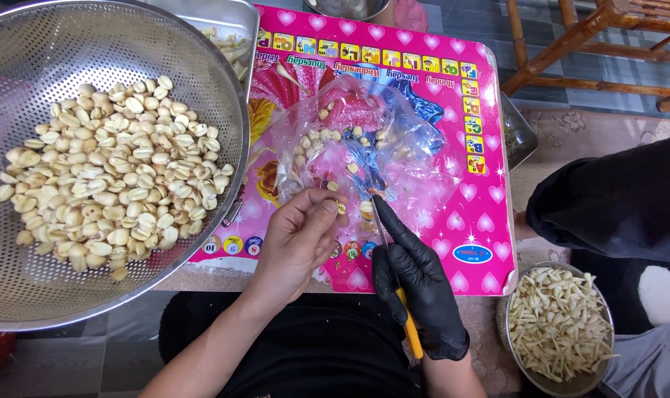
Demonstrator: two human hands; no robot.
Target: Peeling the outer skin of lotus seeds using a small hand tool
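My bare left hand (299, 237) pinches one small pale seed (341, 207) between thumb and fingertips. My right hand (416, 284), in a black glove, grips a thin tool with a yellow handle (409, 324); its metal tip (375, 200) points up close to the seed. Both hands hover over a pink patterned mat (482, 214). Just beyond them lies a clear plastic bag (357, 140) holding several pale seeds. A big metal colander (25, 44) at the left is filled with many pale seeds.
A small metal bowl (560, 390) of pale slivers sits at the lower right. Another person's dark sleeve (615, 199) reaches in from the right. A metal tray (224, 18) lies behind the colander, a wooden chair (593, 44) at top right.
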